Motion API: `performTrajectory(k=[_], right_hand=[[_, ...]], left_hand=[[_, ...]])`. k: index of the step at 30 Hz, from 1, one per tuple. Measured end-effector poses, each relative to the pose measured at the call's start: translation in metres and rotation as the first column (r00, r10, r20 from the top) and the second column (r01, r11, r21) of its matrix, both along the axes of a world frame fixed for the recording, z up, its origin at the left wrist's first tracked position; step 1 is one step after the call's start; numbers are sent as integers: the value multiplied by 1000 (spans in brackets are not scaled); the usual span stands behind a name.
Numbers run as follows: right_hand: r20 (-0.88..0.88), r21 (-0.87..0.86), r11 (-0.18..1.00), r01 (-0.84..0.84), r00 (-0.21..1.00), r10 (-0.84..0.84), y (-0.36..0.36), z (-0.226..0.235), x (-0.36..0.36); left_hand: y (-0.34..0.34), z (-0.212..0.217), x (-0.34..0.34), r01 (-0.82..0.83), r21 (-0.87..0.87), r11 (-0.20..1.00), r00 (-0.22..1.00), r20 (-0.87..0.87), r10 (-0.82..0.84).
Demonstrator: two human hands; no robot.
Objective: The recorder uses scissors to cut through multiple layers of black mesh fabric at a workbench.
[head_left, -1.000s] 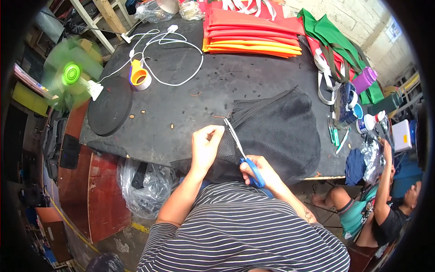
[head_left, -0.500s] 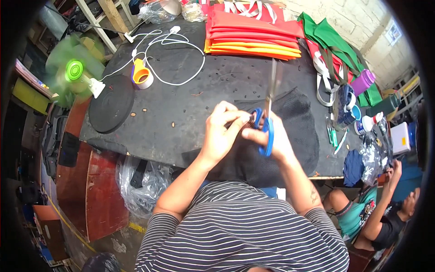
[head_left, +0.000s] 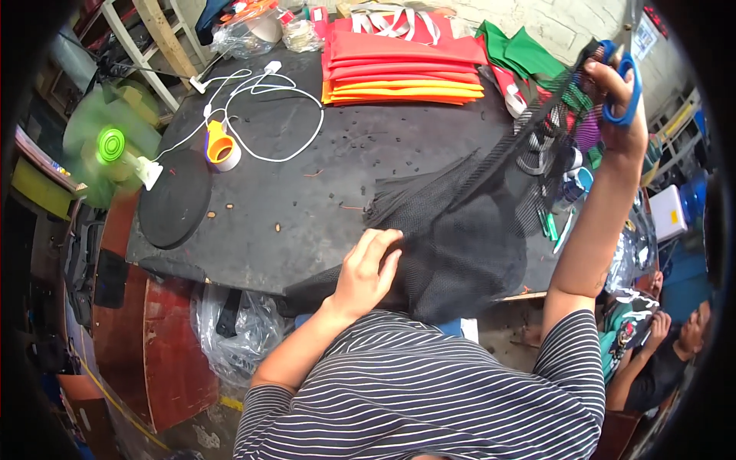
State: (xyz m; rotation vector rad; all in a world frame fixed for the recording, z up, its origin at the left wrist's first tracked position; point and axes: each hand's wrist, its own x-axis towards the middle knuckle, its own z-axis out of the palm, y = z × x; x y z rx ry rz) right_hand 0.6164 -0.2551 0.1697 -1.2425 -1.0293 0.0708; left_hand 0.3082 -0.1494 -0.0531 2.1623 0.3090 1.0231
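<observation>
A sheet of black mesh fabric (head_left: 468,238) lies over the near right part of the dark worktable (head_left: 307,192). My left hand (head_left: 366,272) presses flat on the mesh's near left edge. My right hand (head_left: 617,100) is raised high at the upper right, holding blue-handled scissors (head_left: 625,77) and pinching a corner of the mesh, which stretches up from the table in a taut strip.
A stack of red and orange folded bags (head_left: 402,65) lies at the table's far side, green fabric (head_left: 529,54) to its right. A white cable (head_left: 261,107), an orange-cored tape roll (head_left: 221,147), a black disc (head_left: 175,198) and a green fan (head_left: 107,146) sit on the left. Another person (head_left: 667,345) sits at the lower right.
My right hand has swung up and to the right with the scissors, pulling a corner of the mesh off the table. My left hand dropped from beside the scissors onto the mesh's near edge.
</observation>
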Motion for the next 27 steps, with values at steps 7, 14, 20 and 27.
performTrajectory(k=[7, 14, 20, 27], right_hand=[[125, -364, 901, 236, 971, -204, -44, 8, -12], [-13, -621, 777, 108, 989, -149, 11, -112, 18], [208, -556, 694, 457, 885, -416, 20, -214, 7], [-735, -505, 398, -766, 623, 268, -27, -224, -136]], left_hand=[[11, 70, -29, 297, -714, 634, 841, -119, -528], [44, 8, -20, 12, -821, 571, 951, -167, -261], [47, -66, -3, -99, -702, 705, 974, -215, -77], [48, -58, -5, -70, -822, 565, 989, -131, -68]])
